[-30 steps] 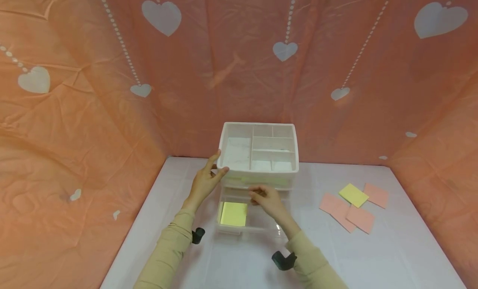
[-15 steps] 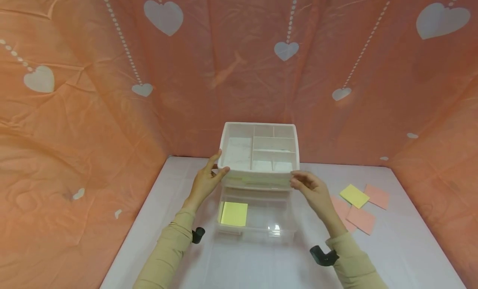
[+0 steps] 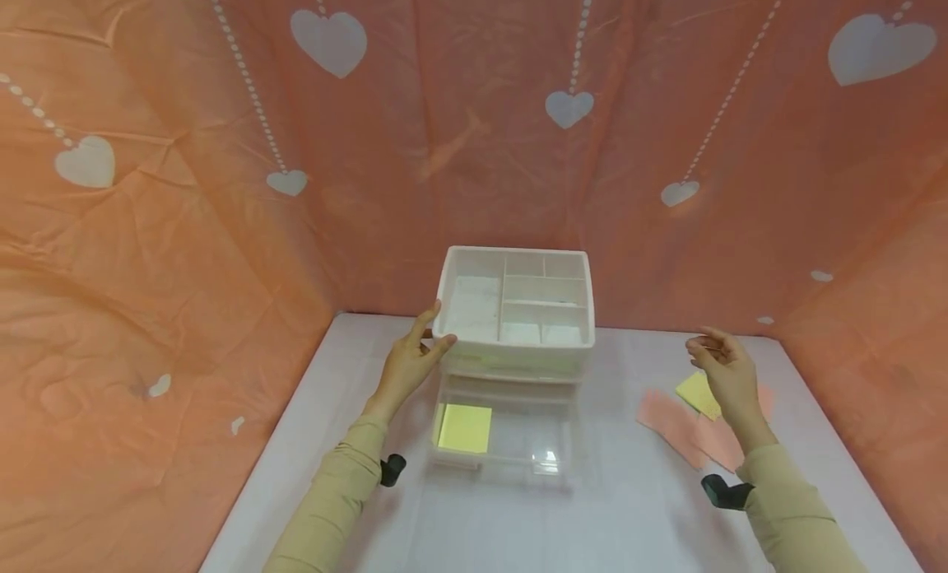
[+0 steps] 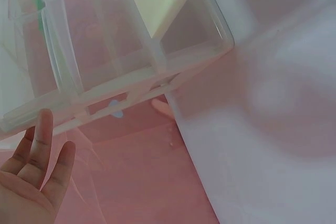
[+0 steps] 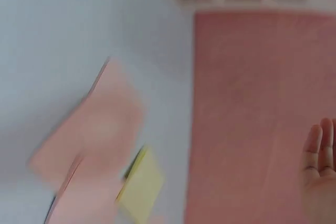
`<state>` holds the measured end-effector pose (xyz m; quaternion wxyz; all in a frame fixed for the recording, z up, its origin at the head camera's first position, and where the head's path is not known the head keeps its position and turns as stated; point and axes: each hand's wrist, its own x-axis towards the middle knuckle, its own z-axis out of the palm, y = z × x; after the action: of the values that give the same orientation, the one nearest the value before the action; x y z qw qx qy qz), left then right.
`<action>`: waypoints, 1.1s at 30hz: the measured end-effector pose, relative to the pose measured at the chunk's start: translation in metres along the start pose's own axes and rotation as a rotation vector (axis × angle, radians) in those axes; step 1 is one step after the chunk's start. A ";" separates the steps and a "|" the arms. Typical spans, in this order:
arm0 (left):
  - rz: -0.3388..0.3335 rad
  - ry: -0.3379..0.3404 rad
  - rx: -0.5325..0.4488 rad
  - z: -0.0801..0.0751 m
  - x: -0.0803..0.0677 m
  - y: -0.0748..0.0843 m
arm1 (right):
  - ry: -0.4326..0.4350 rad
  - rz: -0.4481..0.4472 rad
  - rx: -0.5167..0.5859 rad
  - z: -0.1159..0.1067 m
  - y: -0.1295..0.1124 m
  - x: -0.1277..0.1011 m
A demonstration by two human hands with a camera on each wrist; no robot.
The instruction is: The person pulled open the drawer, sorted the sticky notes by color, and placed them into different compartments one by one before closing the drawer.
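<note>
A white drawer organizer (image 3: 551, 348) with a divided top tray stands at the table's far middle. My left hand (image 3: 406, 365) rests on its front left corner, thumb at the front rim and fingers along the side. In the left wrist view, the fingers (image 4: 43, 135) are fairly straight against the plastic. Below the upper drawer, the clear lower drawer (image 3: 518, 429) is pulled out with a yellow sticky note pad (image 3: 465, 428) at its left. My right hand (image 3: 729, 379), holding nothing, hovers over pink sticky note pads (image 3: 670, 425) and one yellow pad (image 3: 694, 392), partly covering them.
The white table (image 3: 607, 524) ends at an orange-pink cloth backdrop (image 3: 504, 178) printed with pale hearts, which also rises on both sides. Something yellow-green shows through the organizer's upper drawer. A black camera mount sits on each wrist.
My right hand has moved from above the lower drawer, past the organizer's front right corner, to over the pads at the right. The left hand stays at the organizer's corner.
</note>
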<state>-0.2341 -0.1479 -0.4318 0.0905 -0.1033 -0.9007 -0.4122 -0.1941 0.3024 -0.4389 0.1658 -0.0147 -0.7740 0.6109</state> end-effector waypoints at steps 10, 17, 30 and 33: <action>-0.001 -0.005 0.001 -0.003 -0.001 0.000 | 0.025 0.263 -0.403 -0.037 0.045 0.005; -0.002 -0.016 -0.004 -0.003 -0.001 -0.002 | 0.093 0.414 -0.463 -0.037 0.072 -0.006; -0.016 -0.007 -0.006 -0.003 -0.003 0.000 | 0.146 0.553 -0.398 -0.024 0.096 -0.019; -0.023 -0.012 -0.004 -0.003 -0.002 -0.001 | 0.146 0.557 -0.413 -0.022 0.100 -0.020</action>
<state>-0.2321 -0.1509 -0.4317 0.0803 -0.0957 -0.9015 -0.4144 -0.1871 0.3434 -0.5340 0.0413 -0.3022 -0.8335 0.4608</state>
